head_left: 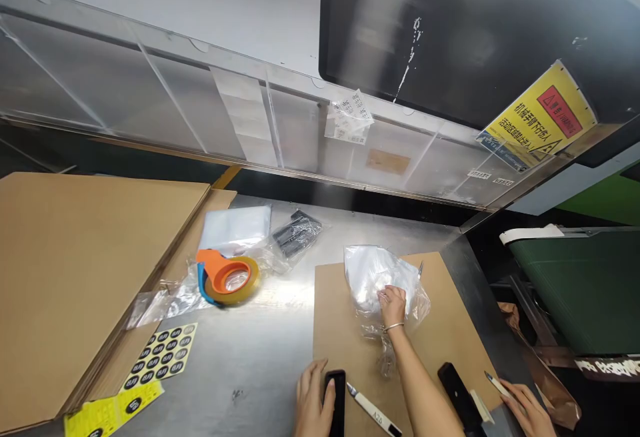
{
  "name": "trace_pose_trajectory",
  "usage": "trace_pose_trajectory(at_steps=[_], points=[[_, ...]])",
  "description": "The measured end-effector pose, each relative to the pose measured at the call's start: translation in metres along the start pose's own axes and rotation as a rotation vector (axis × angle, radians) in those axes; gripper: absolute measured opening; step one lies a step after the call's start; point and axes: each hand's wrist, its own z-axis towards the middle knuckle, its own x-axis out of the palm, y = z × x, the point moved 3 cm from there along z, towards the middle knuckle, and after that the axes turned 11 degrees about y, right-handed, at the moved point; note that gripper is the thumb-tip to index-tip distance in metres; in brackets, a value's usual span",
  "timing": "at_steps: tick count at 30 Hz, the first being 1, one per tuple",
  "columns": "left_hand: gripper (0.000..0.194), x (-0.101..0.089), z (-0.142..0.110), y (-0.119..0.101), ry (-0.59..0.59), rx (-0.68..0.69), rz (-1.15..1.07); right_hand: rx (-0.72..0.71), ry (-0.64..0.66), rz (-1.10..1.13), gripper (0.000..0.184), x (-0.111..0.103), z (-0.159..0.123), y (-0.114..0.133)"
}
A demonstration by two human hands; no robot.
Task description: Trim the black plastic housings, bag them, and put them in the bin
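My right hand point(393, 303), a bracelet on its wrist, reaches forward with its fingers curled into a crumpled clear plastic bag point(373, 273). The bag lies on a brown cardboard sheet point(450, 320). My left hand point(310, 400) rests flat on the steel table near the front edge. Its thumb touches a black phone-like device point(336, 400). A white pen-shaped cutter point(373, 411) lies between my arms. Another person's hand point(525, 410) at the bottom right holds a small pointed tool point(493, 380).
An orange tape dispenser point(227, 278) sits mid-table among clear bags, with a bagged black part point(297, 233) behind it. Flat cardboard point(85, 283) is stacked on the left, sticker sheets point(160, 353) beside it. A second black device point(457, 393) lies on the right. A green conveyor point(580, 283) runs beyond the table.
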Motion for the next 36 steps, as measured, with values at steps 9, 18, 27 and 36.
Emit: trace_pose_trajectory(at_steps=[9, 18, 27, 36], points=[[0.044, 0.021, 0.003, -0.083, 0.41, -0.149, -1.089, -0.19, -0.299, 0.18, 0.026, -0.077, -0.087, 0.013], [0.029, 0.0, -0.005, -0.075, 0.267, -0.387, -1.358, -0.172, -0.004, 0.405, 0.03, 0.066, -0.1, 0.141], [0.053, -0.02, -0.028, -0.061, 0.472, -0.341, -1.115, 0.229, 0.421, 1.104, 0.039, 0.08, -0.09, 0.093], [0.068, -0.035, -0.029, -0.036, 0.118, -0.166, -0.542, 0.249, 0.369, 1.015, 0.027, 0.076, -0.104, 0.094]])
